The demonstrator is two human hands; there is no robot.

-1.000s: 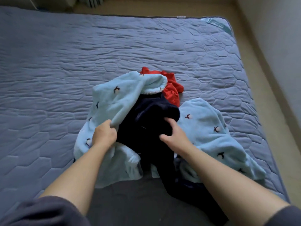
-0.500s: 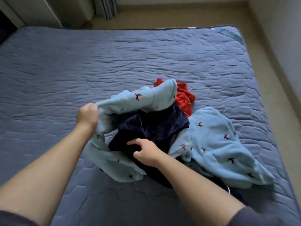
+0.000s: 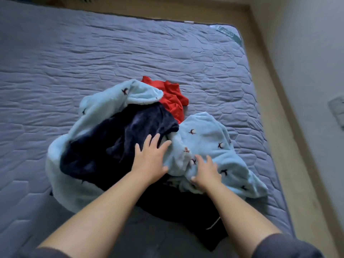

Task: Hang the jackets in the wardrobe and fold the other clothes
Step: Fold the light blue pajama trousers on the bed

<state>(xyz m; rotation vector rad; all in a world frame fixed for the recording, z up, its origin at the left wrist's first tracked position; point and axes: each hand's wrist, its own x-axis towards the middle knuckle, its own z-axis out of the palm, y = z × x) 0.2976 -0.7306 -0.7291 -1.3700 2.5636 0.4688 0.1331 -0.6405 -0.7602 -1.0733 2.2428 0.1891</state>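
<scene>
I see a tangled heap of clothes on the near right part of a grey-blue quilted mattress (image 3: pixel 74 62). My left hand (image 3: pixel 150 161) lies flat with fingers spread wide where the navy fleece garment (image 3: pixel 115 138) meets the light blue fleece garment (image 3: pixel 204 135). My right hand (image 3: pixel 206 173) rests on the light blue fleece, fingers apart and slightly bent, holding nothing that I can see. A red garment (image 3: pixel 172 97) pokes out at the far side, partly under the blue. The navy piece's long axis runs diagonally from the heap's middle toward the near right edge of the mattress. The blue fleece wraps round it on both sides; I cannot tell its collar from its hem. I judge that lifting the blue piece could drag the navy and red ones along, and the navy tail might slip off the edge.
</scene>
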